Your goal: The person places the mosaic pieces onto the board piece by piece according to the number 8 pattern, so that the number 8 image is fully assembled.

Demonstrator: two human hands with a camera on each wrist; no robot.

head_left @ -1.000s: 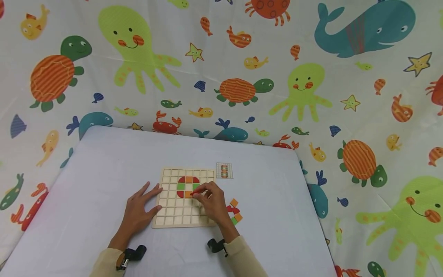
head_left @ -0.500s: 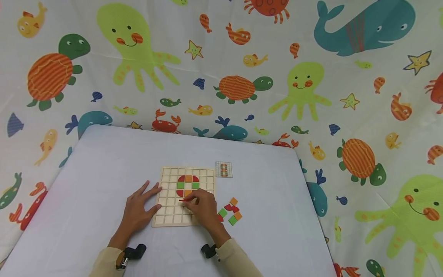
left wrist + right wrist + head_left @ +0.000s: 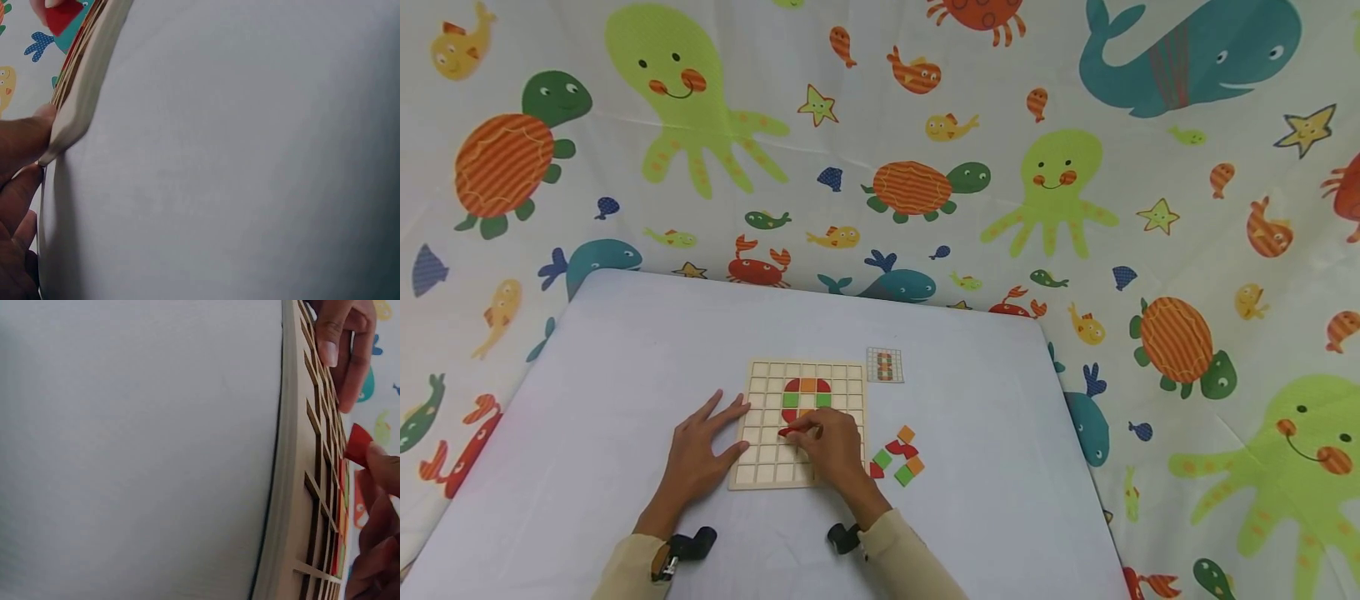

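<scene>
A square wooden grid board (image 3: 756, 477) lies on the white table. Red, orange and green tiles form a ring in its cells, with an orange tile (image 3: 808, 385) at the ring's top; the lower right of the ring is hidden behind my right hand (image 3: 835, 448). Between thumb and fingertips that hand pinches a red tile with a curved edge (image 3: 358, 445), held over the cells just below the ring. My left hand (image 3: 698, 448) rests at the board's left edge, fingers spread and fairly straight, thumb touching the rim.
To the board's right lie several loose tiles, among them a green tile (image 3: 904, 475) and an orange tile (image 3: 906, 435). A small printed pattern card (image 3: 884, 365) sits by the upper right corner. A sea-animal curtain (image 3: 880, 108) hangs behind the table.
My right hand has moved left and slightly down with the red tile, from the ring's lower right to just below its lower left. More loose tiles show now. The left hand has stayed put.
</scene>
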